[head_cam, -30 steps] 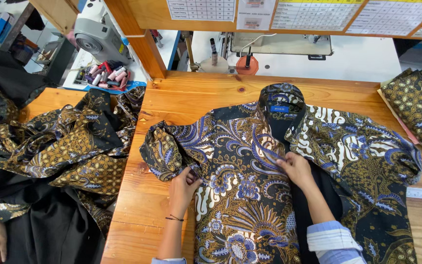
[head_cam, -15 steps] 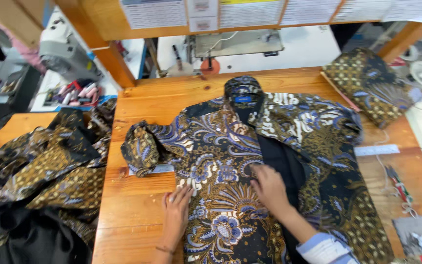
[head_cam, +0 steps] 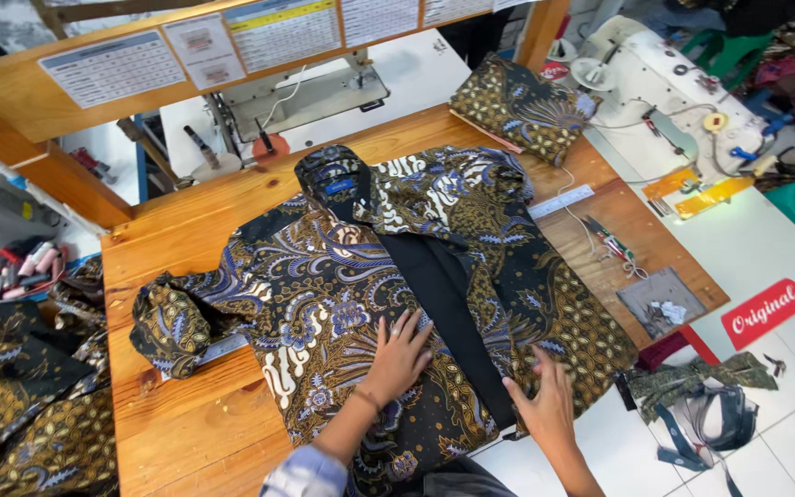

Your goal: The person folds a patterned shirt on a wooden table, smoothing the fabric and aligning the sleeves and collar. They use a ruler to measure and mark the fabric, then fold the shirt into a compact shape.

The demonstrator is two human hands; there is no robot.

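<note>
Wooden surface carries a patterned shirt, mostly flattened; left hand and right hand press spread on its open front.

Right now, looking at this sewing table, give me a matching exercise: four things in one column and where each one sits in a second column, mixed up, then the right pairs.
Things:
1. left hand
2. right hand
3. folded patterned cloth
4. scissors

Places:
A. at the far right corner of the wooden table
B. flat on the left front panel of the batik shirt
C. on bare wood right of the shirt, beside a white ruler
D. at the shirt's lower right edge, by the black inner strip

Pairs: 1-B, 2-D, 3-A, 4-C
</note>
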